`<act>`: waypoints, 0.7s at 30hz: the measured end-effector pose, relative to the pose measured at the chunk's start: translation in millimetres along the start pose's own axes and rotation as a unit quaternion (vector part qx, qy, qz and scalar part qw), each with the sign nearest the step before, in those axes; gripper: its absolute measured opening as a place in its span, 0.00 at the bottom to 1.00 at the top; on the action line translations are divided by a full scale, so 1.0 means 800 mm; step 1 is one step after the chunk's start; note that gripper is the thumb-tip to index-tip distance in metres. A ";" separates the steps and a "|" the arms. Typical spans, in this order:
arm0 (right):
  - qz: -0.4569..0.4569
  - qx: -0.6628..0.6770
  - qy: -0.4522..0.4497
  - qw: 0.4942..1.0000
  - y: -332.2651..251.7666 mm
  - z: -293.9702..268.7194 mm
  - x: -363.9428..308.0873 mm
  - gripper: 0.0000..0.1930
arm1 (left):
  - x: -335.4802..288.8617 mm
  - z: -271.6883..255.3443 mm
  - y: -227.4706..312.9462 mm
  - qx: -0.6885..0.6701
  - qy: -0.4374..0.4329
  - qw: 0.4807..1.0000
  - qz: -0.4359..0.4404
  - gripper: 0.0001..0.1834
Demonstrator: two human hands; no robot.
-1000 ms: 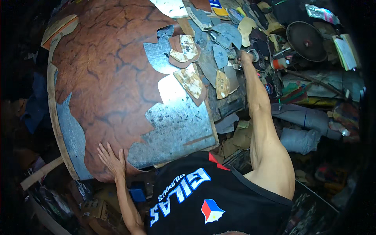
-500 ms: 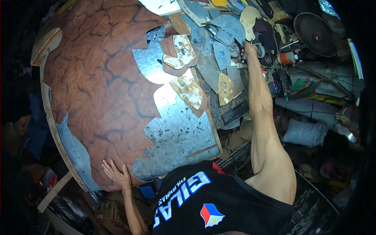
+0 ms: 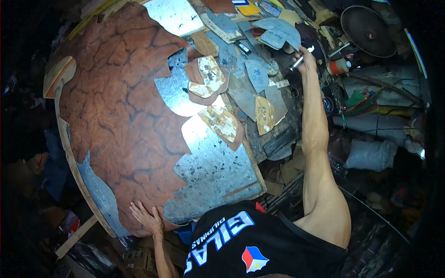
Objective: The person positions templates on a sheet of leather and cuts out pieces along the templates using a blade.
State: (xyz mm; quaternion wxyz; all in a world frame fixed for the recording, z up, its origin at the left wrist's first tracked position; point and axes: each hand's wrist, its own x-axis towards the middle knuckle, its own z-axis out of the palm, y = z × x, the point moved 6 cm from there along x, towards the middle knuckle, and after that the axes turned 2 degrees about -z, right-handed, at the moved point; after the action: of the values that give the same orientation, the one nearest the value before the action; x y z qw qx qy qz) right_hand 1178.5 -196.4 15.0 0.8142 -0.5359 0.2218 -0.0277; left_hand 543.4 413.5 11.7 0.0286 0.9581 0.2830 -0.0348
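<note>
My left hand (image 3: 147,219) lies flat with its fingers spread on a large brown leather hide (image 3: 125,125) with dark vein-like marks. Stretched far to the right, my right hand (image 3: 306,61) is closed around a short silver cylindrical thing (image 3: 296,64) whose kind I cannot make out. Close above its fingertips is a grey pattern piece (image 3: 280,34); whether they touch it is unclear. Beneath the hide shows a metal-topped table (image 3: 213,176), spotted dark. Two stained templates, one notched (image 3: 208,76) and one pointed (image 3: 219,123), rest on brown leather scraps at the hide's right.
More grey pattern pieces (image 3: 257,75) and a tan template (image 3: 265,115) cover the bench to the right. Beyond are a round dark fan (image 3: 369,31), an orange-and-white container (image 3: 338,67) and a pale bag (image 3: 371,155). A wooden edge (image 3: 74,162) borders the table's left.
The view has shifted slightly. My right hand has drawn away from the pattern pieces a little, and the silver thing in it shows more plainly. My left hand stays flat on the hide.
</note>
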 end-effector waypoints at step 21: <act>-0.045 -0.069 -0.082 0.993 -0.003 0.009 -0.004 0.08 | 0.008 0.001 0.003 -0.020 0.016 1.000 0.003 0.37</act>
State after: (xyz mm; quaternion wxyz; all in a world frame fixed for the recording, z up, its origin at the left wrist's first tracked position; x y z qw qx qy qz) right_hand 1179.1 -190.3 20.9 0.7889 -0.6004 0.1310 -0.0045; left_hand 550.1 414.8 10.1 0.0434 0.9586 0.2811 -0.0141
